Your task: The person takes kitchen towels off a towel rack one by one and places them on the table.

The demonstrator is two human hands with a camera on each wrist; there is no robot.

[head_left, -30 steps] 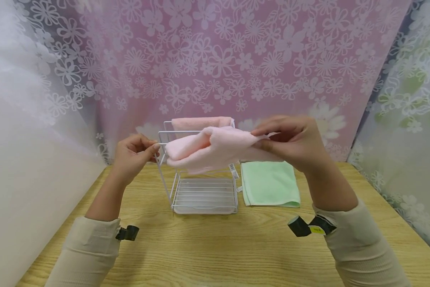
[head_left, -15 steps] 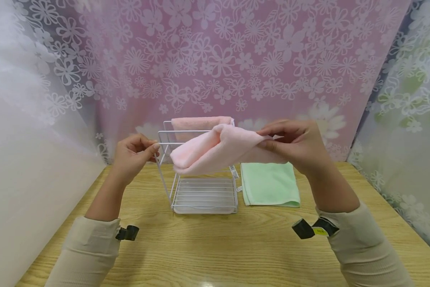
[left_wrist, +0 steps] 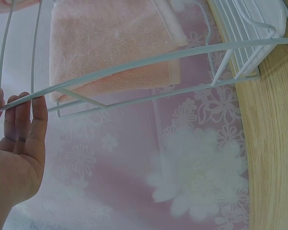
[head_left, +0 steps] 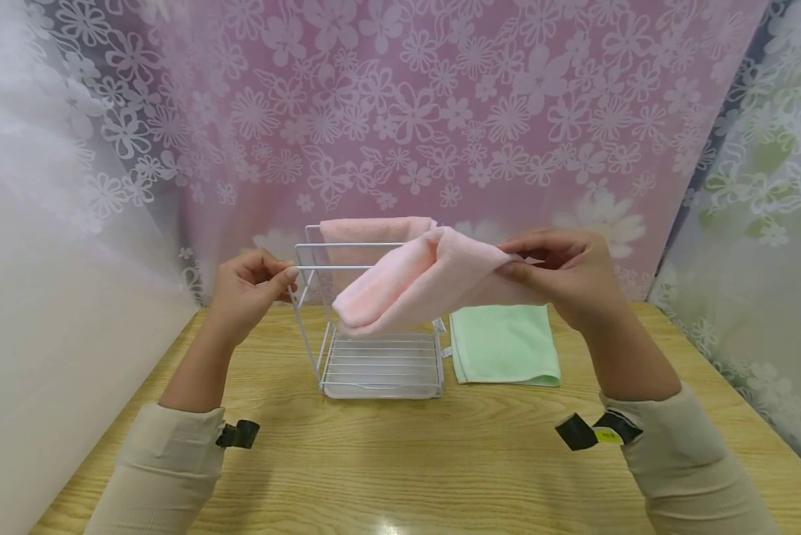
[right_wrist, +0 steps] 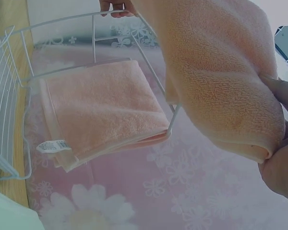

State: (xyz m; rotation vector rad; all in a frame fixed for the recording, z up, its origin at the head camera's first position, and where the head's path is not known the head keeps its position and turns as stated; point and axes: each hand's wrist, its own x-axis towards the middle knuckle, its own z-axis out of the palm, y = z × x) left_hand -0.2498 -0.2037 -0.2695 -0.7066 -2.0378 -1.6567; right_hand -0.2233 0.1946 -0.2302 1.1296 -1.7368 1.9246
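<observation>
My left hand (head_left: 250,293) grips the upper left corner of a white wire rack (head_left: 347,267), thumb and fingers curled round the wire. Between thumb and fingers my right hand (head_left: 568,279) pinches a folded light pink towel (head_left: 434,286), which hangs in the air in front of the rack's right side. Its loose left end droops above the lower shelf. On the rack's back bar a second, peach-pink towel (head_left: 374,229) hangs folded over; the right wrist view shows this hanging towel (right_wrist: 103,108) with a white tag. The held towel partly hides it in the head view.
A folded light green towel (head_left: 505,345) lies on the wooden table (head_left: 400,461) right of the rack. The rack's lower wire shelf (head_left: 382,364) sits over a pale tray at table level. A pink floral curtain (head_left: 440,111) closes off the back.
My right hand has moved to the right, drawing the light pink towel with it and uncovering more of the rack's upper bars. The left hand stays on the rack's corner.
</observation>
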